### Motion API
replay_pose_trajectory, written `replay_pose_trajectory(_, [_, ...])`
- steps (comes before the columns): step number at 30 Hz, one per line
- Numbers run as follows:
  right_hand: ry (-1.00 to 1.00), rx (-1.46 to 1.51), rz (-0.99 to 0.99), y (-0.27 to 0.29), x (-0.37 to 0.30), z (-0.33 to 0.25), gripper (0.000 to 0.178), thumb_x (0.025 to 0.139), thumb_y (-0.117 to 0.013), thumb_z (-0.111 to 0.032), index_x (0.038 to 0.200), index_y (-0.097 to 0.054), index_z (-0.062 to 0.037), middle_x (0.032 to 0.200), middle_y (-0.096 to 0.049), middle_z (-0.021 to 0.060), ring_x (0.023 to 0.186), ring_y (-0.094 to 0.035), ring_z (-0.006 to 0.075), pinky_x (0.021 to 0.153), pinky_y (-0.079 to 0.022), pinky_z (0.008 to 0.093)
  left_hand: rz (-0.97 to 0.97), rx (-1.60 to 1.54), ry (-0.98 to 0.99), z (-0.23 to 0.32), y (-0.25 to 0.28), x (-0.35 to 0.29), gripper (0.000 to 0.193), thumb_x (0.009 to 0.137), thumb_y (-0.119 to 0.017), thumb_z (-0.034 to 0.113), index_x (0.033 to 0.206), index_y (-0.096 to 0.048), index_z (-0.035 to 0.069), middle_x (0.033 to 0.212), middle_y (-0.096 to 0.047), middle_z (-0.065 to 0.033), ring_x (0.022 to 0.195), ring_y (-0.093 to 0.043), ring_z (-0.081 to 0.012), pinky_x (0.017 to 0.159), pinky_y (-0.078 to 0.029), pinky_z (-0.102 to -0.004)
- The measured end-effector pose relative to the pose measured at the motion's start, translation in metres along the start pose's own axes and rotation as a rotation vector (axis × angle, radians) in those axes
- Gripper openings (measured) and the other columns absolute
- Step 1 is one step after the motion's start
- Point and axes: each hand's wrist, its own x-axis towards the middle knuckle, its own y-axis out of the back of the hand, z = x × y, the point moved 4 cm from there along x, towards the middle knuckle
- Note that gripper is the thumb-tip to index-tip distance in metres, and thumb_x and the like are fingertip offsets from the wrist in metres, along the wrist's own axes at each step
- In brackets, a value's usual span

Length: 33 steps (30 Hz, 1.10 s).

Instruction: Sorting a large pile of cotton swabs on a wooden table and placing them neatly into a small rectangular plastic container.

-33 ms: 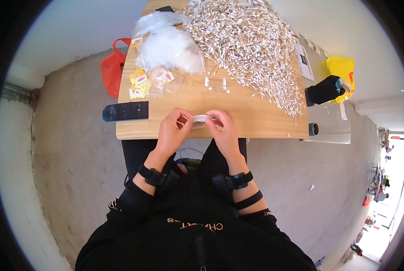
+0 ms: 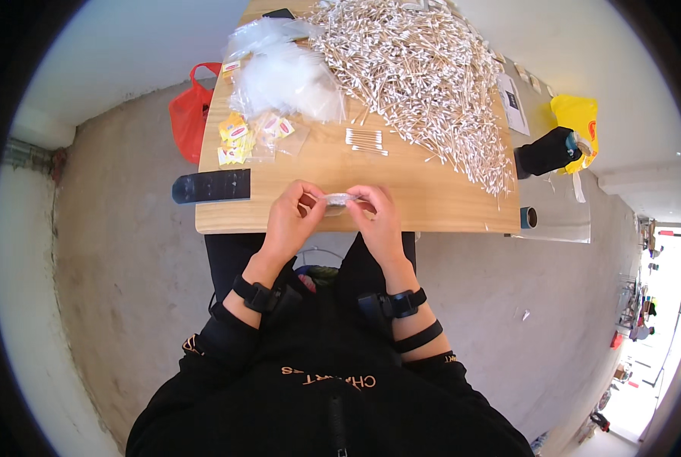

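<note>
Near the table's front edge, a small clear plastic bag (image 2: 336,204) is stretched between my two hands, with something whitish showing at its top edge. My left hand (image 2: 295,217) pinches its left end between thumb and fingers. At the right end, my right hand (image 2: 378,221) pinches it the same way. What lies inside the bag is too small to make out. Just beyond my hands, a short row of cotton swabs (image 2: 366,141) lies flat on the wooden table (image 2: 432,202).
A large heap of cotton swabs (image 2: 417,76) covers the far right. Clear plastic bags (image 2: 283,80) pile up at the far left, above small yellow-and-white labels (image 2: 235,141). A dark flat strip (image 2: 212,186) overhangs the left edge. A red bag (image 2: 190,118) hangs beside it.
</note>
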Motion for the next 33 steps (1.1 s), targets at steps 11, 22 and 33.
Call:
replay_pose_trajectory(11, [0.120, -0.094, -0.116, 0.000, 0.002, -0.009, 0.013, 0.082, -0.067, -0.004, 0.094, -0.065, -0.0039, 0.090, -0.060, 0.0092, 0.080, -0.063, 0.0199, 0.071, -0.048, 0.0300, -0.075, 0.088, -0.090, 0.001, 0.006, 0.002, 0.015, 0.081, -0.071, 0.006, 0.094, -0.066, 0.002, 0.086, -0.061, -0.0058, 0.063, -0.053, -0.0105, 0.057, -0.042, -0.0243])
replay_pose_trajectory(22, [0.150, -0.111, -0.091, 0.003, 0.001, -0.010, 0.009, 0.082, -0.067, -0.003, 0.091, -0.065, -0.0035, 0.085, -0.061, 0.0099, 0.079, -0.063, 0.0226, 0.071, -0.048, 0.0312, -0.098, 0.130, -0.145, 0.004, 0.018, 0.001, 0.012, 0.081, -0.071, 0.005, 0.092, -0.066, 0.002, 0.086, -0.062, -0.0049, 0.066, -0.055, -0.0116, 0.058, -0.043, -0.0239])
replay_pose_trajectory(33, [0.176, -0.135, -0.114, 0.003, 0.001, -0.009, 0.011, 0.080, -0.069, -0.001, 0.090, -0.066, -0.0026, 0.088, -0.062, 0.0079, 0.087, -0.060, 0.0200, 0.075, -0.048, 0.0299, -0.117, 0.197, -0.206, 0.012, 0.018, 0.000, 0.008, 0.080, -0.069, 0.001, 0.087, -0.066, 0.002, 0.086, -0.063, -0.0058, 0.067, -0.057, -0.0143, 0.060, -0.044, -0.0258])
